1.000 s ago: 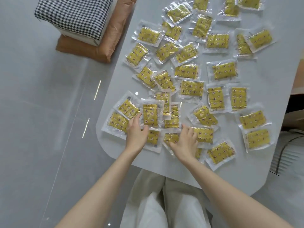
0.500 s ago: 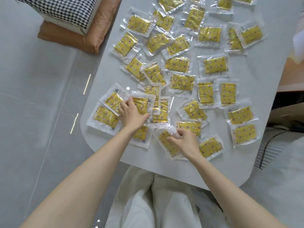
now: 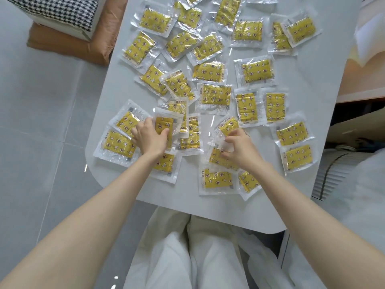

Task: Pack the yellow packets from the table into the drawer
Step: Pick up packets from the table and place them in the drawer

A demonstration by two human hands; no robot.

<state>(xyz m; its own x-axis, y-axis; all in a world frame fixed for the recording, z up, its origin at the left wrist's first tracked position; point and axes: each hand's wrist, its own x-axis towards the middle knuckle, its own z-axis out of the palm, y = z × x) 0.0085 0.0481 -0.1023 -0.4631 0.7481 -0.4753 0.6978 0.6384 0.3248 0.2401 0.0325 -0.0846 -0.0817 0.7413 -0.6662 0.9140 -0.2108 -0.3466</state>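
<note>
Left hand [image 3: 151, 140] grips a packet [image 3: 164, 126] at its 12 o'clock. Right hand [image 3: 241, 149] seemingly pinches a second packet [image 3: 215, 159] at its 9 o'clock, on the table [image 3: 312, 80].

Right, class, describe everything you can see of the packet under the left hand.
The packet is a flat, glossy, crinkled clear plastic pouch with a wide sealed border round a yellow insert printed with stars and moons. It lies lengthwise away from the person near the table's front left, on top of neighbouring packets. The left hand holds it: thumb across the yellow face, fingers at its left edge, covering its lower part.
</note>
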